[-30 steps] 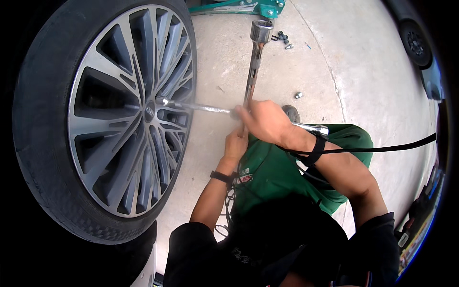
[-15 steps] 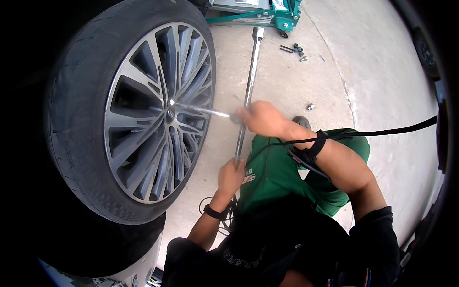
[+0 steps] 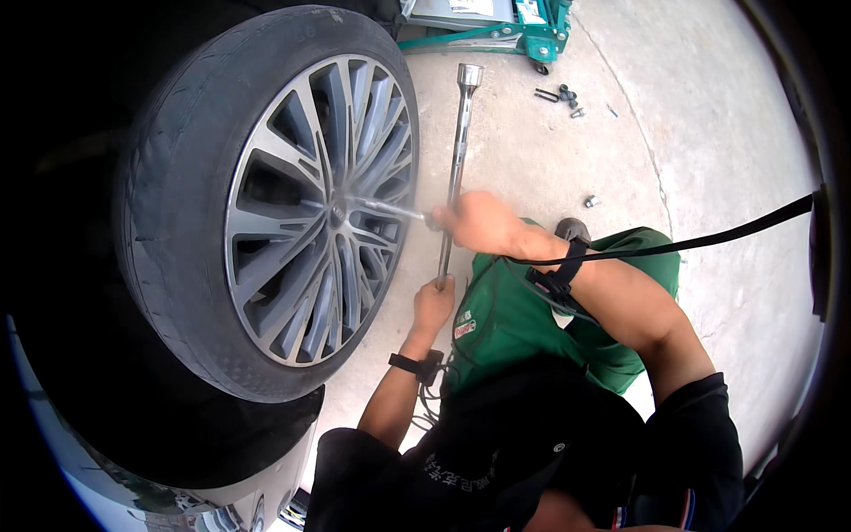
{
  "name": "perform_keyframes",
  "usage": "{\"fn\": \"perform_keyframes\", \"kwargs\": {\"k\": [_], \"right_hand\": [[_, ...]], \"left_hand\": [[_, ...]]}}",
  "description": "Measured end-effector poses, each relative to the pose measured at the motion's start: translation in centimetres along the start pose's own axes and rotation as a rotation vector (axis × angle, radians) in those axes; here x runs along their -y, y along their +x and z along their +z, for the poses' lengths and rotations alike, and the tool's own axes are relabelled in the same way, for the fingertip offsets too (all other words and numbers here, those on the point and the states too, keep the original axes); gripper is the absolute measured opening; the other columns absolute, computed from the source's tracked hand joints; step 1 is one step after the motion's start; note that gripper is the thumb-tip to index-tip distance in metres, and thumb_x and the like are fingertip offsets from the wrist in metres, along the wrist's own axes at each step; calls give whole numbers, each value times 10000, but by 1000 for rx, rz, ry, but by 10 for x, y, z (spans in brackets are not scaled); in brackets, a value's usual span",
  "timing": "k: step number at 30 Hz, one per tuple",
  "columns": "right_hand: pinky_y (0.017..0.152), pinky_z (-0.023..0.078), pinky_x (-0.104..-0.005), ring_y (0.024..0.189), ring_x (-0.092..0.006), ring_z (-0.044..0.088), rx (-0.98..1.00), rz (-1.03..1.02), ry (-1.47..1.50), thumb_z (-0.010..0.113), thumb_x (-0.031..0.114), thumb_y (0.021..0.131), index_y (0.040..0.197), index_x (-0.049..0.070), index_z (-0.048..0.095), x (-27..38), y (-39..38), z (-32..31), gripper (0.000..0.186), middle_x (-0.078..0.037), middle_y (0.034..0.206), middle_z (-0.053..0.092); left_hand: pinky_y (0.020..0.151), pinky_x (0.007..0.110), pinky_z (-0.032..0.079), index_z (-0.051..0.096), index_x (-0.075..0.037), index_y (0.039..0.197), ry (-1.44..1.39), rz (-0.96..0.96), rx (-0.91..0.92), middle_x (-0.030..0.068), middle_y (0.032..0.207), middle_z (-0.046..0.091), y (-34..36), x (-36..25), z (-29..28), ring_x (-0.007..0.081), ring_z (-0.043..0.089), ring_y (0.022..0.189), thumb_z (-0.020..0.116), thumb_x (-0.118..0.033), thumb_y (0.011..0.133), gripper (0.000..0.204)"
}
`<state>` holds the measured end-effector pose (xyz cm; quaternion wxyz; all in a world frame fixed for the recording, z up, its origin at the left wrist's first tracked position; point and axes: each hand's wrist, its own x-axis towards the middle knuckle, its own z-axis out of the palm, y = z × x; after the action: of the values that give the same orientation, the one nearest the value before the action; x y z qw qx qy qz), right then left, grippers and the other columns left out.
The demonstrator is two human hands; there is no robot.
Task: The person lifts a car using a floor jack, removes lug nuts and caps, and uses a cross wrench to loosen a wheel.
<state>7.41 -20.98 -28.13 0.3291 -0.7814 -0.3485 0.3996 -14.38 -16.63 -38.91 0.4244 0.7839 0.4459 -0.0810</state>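
A chrome four-way lug wrench (image 3: 460, 142) has one arm pointing at the middle of the wheel (image 3: 266, 250), its tip near the centre cap. That tip is blurred, so I cannot tell whether it sits on a bolt. My right hand (image 3: 486, 226) is closed at the wrench's crossing, its fingers slightly smeared by motion. Lower down, my left hand (image 3: 433, 304) grips the bottom end of the long bar. The bar's upper end, with its socket, stands free beside the tyre (image 3: 182, 213).
A green floor jack (image 3: 541, 44) stands at the far edge. Several small dark parts (image 3: 566, 93) and a loose lug bolt (image 3: 592, 201) lie on the concrete. A black cable (image 3: 736, 232) runs from my right wrist to the right. Car bodywork (image 3: 222, 501) is at lower left.
The view has shifted, moving the wheel rightward in the picture. Against the floor, the wrench's upper end has swung left, toward the tyre. Both hands keep their places on the wrench.
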Motion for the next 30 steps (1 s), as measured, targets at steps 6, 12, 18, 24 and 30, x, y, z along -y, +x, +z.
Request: {"fn": "perform_keyframes", "kwargs": {"k": [6, 12, 18, 24, 30], "right_hand": [[779, 507, -480, 830, -473, 632, 67, 47, -31, 505, 388, 964, 830, -96, 673, 5, 5, -31, 530, -322, 796, 635], [783, 504, -486, 825, -471, 631, 65, -20, -64, 491, 380, 972, 813, -85, 672, 4, 10, -25, 524, -312, 793, 639], [808, 497, -479, 844, -462, 629, 78, -14, -100, 473, 400, 980, 798, -75, 676, 0, 10, -24, 547, -302, 788, 635], [733, 513, -407, 703, -328, 655, 133, 38, -167, 485, 397, 951, 784, -16, 683, -1, 18, -39, 488, -170, 690, 658], [744, 506, -452, 763, -423, 639, 65, 16, -143, 522, 399, 942, 824, -49, 683, 5, 15, -35, 491, -269, 734, 639]], "left_hand": [[645, 392, 472, 604, 36, 691, -51, 5, 107, 153, 607, 599, 2, -31, -6, 268, 593, 609, 558, -397, 950, 506], [587, 384, 441, 584, 42, 689, -115, 18, 75, 148, 565, 541, 34, -6, 20, 195, 527, 557, 570, -349, 948, 469], [535, 436, 423, 545, 48, 595, -96, 197, -105, 217, 523, 503, 39, -3, 35, 313, 538, 476, 585, -255, 926, 450], [536, 490, 432, 542, 51, 574, -101, 293, -230, 261, 550, 531, 42, -18, 43, 448, 570, 537, 555, -212, 925, 439], [549, 481, 437, 556, 49, 602, -139, 259, -171, 250, 557, 534, 37, -18, 40, 440, 568, 547, 567, -220, 917, 414]]}}
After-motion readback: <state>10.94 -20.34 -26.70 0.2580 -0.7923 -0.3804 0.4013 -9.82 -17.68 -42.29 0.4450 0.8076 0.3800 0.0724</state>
